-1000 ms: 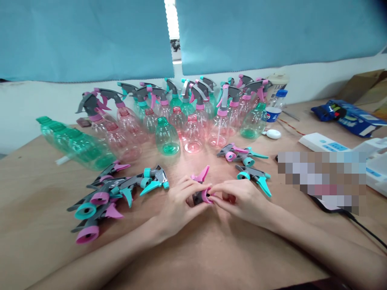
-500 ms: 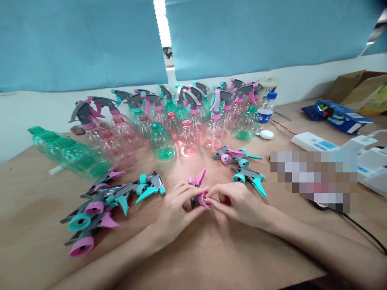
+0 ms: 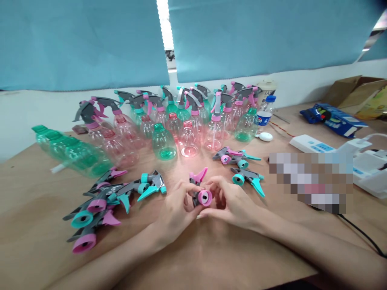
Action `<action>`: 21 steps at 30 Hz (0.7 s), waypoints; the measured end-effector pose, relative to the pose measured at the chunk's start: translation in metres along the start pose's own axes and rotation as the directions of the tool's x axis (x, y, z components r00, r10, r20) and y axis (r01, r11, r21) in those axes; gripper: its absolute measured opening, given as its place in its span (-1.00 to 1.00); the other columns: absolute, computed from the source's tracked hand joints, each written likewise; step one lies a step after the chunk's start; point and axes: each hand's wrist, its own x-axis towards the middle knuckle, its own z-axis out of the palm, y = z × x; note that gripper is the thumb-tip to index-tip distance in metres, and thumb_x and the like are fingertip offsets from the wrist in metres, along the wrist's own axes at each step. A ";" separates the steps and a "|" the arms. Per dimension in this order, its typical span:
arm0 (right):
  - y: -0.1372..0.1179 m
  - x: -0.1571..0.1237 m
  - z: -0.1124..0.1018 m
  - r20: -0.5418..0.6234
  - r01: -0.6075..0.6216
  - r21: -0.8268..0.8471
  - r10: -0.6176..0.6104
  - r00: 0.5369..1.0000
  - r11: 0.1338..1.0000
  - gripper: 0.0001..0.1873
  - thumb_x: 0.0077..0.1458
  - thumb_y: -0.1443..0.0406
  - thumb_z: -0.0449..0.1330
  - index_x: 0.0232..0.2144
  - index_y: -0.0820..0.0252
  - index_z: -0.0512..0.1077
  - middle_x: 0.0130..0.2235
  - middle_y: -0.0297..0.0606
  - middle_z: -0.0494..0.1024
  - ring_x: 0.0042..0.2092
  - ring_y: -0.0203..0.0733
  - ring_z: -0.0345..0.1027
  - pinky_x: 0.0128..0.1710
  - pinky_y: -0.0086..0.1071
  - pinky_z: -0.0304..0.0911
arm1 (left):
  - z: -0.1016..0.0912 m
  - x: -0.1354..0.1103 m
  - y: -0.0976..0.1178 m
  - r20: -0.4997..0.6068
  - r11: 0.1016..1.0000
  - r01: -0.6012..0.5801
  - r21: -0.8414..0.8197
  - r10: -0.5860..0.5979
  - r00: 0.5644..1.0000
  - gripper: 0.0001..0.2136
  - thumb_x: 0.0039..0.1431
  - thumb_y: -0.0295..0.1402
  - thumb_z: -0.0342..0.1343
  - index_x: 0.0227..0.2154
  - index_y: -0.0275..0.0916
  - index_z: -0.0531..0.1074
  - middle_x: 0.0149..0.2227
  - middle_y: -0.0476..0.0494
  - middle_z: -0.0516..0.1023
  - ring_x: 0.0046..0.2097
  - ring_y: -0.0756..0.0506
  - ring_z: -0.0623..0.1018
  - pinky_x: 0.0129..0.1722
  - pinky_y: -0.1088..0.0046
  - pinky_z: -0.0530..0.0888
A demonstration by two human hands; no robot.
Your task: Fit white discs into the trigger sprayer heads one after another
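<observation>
My left hand is closed on a grey trigger sprayer head with a pink collar, whose open end faces me. A pale disc with a dark hole shows inside the collar. Around the collar's right side curves my right hand, thumb below and fingers above, spread apart; whether a fingertip touches the collar I cannot tell. The pink trigger points up beyond my fingers. Loose sprayer heads with pink and teal collars lie to the left, and several more lie to the right.
Behind my hands stand pink and green bottles, many topped with sprayers. Stacked green bottles lie at the left. On the right are a white power strip, a pixelated object with a black cable, and a blue packet.
My right hand's pinched fingers have come away from the collar opening and spread around it. The collar has turned more toward me, showing the pale disc inside.
</observation>
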 end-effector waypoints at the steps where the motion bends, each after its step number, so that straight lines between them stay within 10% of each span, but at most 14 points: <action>1: -0.001 0.000 0.001 0.007 0.002 -0.001 -0.002 1.000 1.000 -0.47 -0.10 0.04 0.32 -0.17 0.17 0.23 -0.42 -0.35 0.46 -0.48 -0.31 0.31 -0.52 -0.47 0.17 | 0.001 -0.001 -0.001 0.011 1.000 -0.025 -0.005 0.025 1.000 -0.77 0.05 -0.38 0.24 -0.24 -0.19 0.35 -0.43 0.06 0.32 -0.54 0.08 0.32 -0.55 0.59 0.31; 14: -0.008 0.011 -0.020 -0.146 0.126 -0.097 -0.140 0.979 0.987 -0.90 0.11 0.30 0.12 -0.29 0.19 0.36 -0.47 -0.39 0.41 -0.49 -0.36 0.25 -0.49 -0.49 0.14 | -0.007 0.006 0.006 -0.036 0.988 -0.151 0.038 0.152 0.988 -0.80 0.14 -0.38 0.13 -0.20 -0.21 0.27 -0.17 -0.18 0.40 -0.21 -0.10 0.45 -0.27 0.38 0.45; 21: 0.007 0.016 -0.065 -0.370 -0.121 -0.352 -0.019 0.929 0.928 -0.75 0.13 0.15 0.15 -0.21 0.18 0.39 -0.38 -0.31 0.49 -0.44 -0.26 0.34 -0.43 -0.40 0.20 | -0.007 0.004 0.002 -0.041 0.996 -0.066 0.053 0.068 0.997 -0.91 0.19 -0.43 0.04 -0.25 -0.21 0.26 -0.24 -0.11 0.39 -0.41 0.01 0.41 -0.37 0.44 0.43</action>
